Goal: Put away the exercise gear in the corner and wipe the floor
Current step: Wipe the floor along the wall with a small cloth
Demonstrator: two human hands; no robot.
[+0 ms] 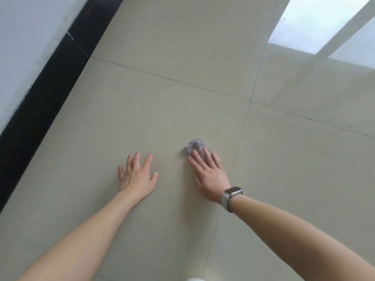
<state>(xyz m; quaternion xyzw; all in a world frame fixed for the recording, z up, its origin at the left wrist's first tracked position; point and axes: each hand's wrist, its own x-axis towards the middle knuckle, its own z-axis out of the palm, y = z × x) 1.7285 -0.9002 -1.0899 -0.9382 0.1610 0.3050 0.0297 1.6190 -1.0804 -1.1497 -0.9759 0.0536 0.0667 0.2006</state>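
Right hand flat, fingers straight, pressing small crumpled cloth onto floor tile. Left hand spread flat beside, holding nothing (just propping). Press firm, rub toward dark specks nearby. No exercise gear seen.

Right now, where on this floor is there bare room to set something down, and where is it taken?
Bare tile lies beyond both hands up to the black skirting, and right of the right hand toward the bright window reflection. Taken: the patch under the flat left hand, and the one where the right hand presses the crumpled cloth.
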